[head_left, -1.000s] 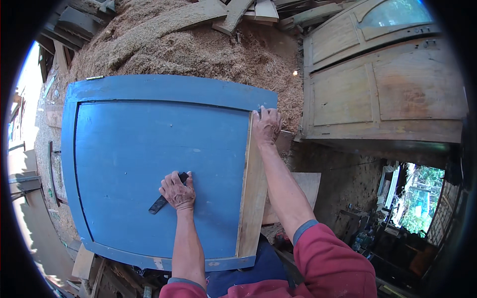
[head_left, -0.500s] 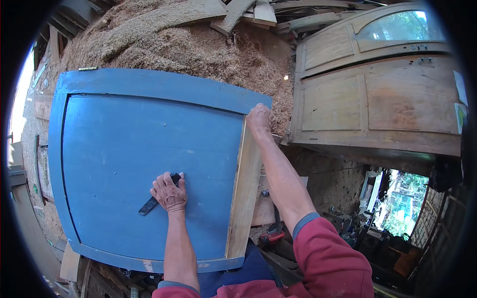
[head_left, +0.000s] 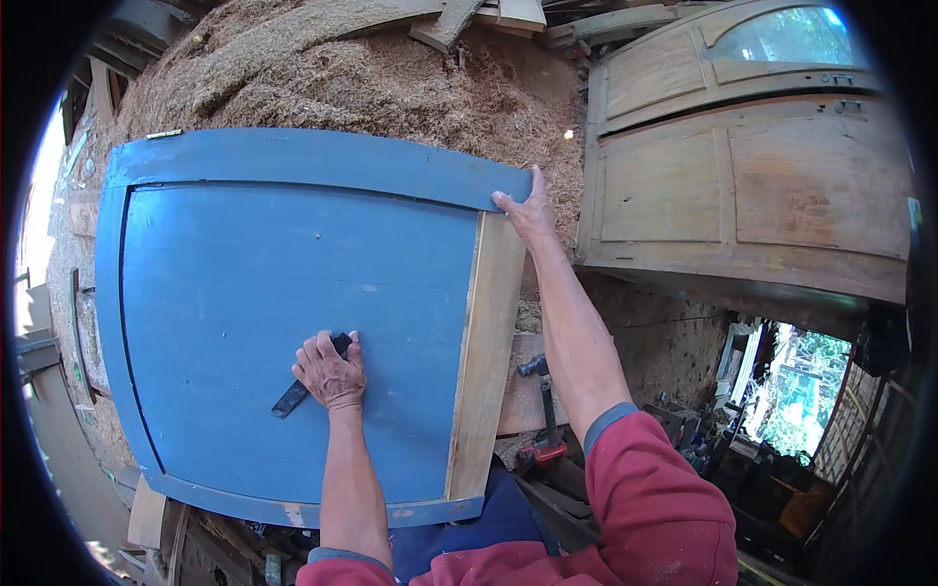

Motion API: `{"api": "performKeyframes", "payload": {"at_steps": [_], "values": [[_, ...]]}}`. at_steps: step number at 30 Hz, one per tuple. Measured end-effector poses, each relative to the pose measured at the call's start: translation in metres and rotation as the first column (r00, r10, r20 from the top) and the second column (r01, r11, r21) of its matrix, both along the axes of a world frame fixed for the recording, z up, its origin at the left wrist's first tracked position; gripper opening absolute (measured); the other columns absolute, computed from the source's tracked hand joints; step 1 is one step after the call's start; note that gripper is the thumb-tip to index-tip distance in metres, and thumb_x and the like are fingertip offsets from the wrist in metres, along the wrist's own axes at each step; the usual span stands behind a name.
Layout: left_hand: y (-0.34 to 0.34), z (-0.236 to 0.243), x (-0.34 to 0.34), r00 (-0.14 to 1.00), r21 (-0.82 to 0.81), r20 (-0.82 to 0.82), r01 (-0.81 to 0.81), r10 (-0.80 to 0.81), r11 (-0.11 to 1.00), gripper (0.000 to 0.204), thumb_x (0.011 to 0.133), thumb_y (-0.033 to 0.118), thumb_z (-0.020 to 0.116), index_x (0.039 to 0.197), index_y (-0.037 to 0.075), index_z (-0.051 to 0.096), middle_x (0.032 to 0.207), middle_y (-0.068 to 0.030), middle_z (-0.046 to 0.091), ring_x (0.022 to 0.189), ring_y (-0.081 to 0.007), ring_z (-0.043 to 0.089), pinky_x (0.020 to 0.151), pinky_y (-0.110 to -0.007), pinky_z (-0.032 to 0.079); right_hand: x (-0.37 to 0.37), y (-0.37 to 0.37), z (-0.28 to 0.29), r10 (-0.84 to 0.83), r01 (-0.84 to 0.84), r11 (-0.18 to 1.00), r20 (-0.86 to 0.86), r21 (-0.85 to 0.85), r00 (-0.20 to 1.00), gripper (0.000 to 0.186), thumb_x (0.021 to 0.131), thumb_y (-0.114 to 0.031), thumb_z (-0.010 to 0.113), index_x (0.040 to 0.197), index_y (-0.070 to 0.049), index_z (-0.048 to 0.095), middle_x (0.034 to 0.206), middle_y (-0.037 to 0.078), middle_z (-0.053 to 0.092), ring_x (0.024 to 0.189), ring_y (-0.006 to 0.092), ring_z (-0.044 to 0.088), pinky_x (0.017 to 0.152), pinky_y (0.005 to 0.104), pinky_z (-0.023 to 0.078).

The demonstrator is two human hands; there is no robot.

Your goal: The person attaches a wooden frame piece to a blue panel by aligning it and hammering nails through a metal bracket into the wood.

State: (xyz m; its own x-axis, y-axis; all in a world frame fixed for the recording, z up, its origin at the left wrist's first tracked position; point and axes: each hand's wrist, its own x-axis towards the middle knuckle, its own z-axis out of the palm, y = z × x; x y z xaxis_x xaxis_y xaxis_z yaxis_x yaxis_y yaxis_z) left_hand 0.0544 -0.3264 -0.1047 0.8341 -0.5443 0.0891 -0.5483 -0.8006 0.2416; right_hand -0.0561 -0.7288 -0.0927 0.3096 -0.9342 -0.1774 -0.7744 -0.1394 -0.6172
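Note:
A blue framed wooden panel (head_left: 283, 283) lies in front of me, with an unpainted wooden strip (head_left: 486, 352) along its right side. My left hand (head_left: 330, 369) rests on the middle of the panel, closed on a black flat bar tool (head_left: 291, 398) lying at a slant. At the upper right corner, my right hand (head_left: 528, 205) holds the blue frame, thumb on top and fingers over the outer edge. A hammer (head_left: 547, 403) is just right of the unpainted strip, above a red tool (head_left: 543, 449).
Wood shavings (head_left: 371, 83) cover the area beyond the panel, with scrap boards (head_left: 440, 24) behind. Old wooden cabinet doors (head_left: 743, 186) stand at the upper right. A bright opening (head_left: 801, 386) and dark clutter (head_left: 772, 479) are at lower right.
My right hand has slid upward along the right edge to the corner, its thumb now spread over the blue frame. My left hand keeps its place on the panel with the black tool.

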Motion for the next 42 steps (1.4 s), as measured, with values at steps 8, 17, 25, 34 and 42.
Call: {"api": "performKeyframes", "payload": {"at_steps": [8, 17, 25, 34, 42], "values": [[-0.009, -0.006, -0.009, 0.999, -0.010, -0.034, 0.014, -0.015, 1.000, 0.044, 0.090, 0.045, 0.069, 0.116, 0.015, 0.049, 0.103, -0.0066, 0.055, 0.097, -0.0306, 0.052, 0.083, -0.046, 0.037, -0.048, -0.008, 0.004, 0.173, -0.176, 0.984, 0.140, 0.011, 0.975, 0.087, 0.092, -0.034, 0.071, 0.159, -0.005, 0.024, 0.142, 0.028, 0.054, 0.129, 0.0343, 0.058, 0.109, 0.0412, 0.044], [0.002, -0.006, -0.002, 1.000, 0.014, 0.002, 0.008, -0.008, 1.000, 0.044, 0.091, 0.047, 0.068, 0.116, 0.017, 0.048, 0.104, -0.0054, 0.055, 0.097, -0.0296, 0.052, 0.082, -0.046, 0.036, -0.298, 0.300, 0.030, -0.128, 0.164, 0.987, -0.618, 0.000, 0.776, 0.065, 0.083, -0.037, 0.078, 0.126, 0.001, 0.050, 0.119, 0.025, 0.056, 0.114, 0.0440, 0.053, 0.097, 0.0541, 0.043], [0.006, -0.005, 0.002, 1.000, 0.060, 0.017, -0.015, 0.014, 0.998, 0.043, 0.093, 0.049, 0.065, 0.116, 0.016, 0.048, 0.104, -0.0056, 0.055, 0.096, -0.0291, 0.052, 0.082, -0.045, 0.037, -0.286, 0.251, 0.054, -0.322, 0.356, 0.601, -0.191, 0.715, 0.927, 0.025, 0.092, -0.009, 0.063, 0.112, -0.001, 0.051, 0.078, 0.014, 0.063, 0.056, 0.0227, 0.062, 0.050, 0.0367, 0.051], [-0.006, -0.002, -0.004, 1.000, 0.018, -0.001, 0.017, -0.017, 1.000, 0.043, 0.094, 0.049, 0.064, 0.116, 0.016, 0.047, 0.104, -0.0062, 0.055, 0.097, -0.0297, 0.053, 0.082, -0.046, 0.037, -0.131, 0.120, 0.068, 0.348, -0.302, 0.792, -0.015, -0.531, 0.938, 0.040, 0.102, -0.019, 0.057, 0.139, -0.004, 0.053, 0.067, 0.007, 0.061, 0.053, 0.0145, 0.062, 0.051, 0.0338, 0.050], [0.001, -0.004, -0.002, 1.000, 0.040, 0.000, -0.007, 0.007, 0.999, 0.043, 0.094, 0.049, 0.063, 0.116, 0.016, 0.048, 0.104, -0.0063, 0.054, 0.099, -0.0292, 0.052, 0.084, -0.045, 0.037, -0.117, 0.144, 0.056, 0.160, -0.195, 0.797, 0.112, 0.571, 0.981, 0.035, 0.105, -0.026, 0.052, 0.131, -0.005, 0.062, 0.070, 0.008, 0.062, 0.057, 0.0172, 0.065, 0.052, 0.0338, 0.052]]}}
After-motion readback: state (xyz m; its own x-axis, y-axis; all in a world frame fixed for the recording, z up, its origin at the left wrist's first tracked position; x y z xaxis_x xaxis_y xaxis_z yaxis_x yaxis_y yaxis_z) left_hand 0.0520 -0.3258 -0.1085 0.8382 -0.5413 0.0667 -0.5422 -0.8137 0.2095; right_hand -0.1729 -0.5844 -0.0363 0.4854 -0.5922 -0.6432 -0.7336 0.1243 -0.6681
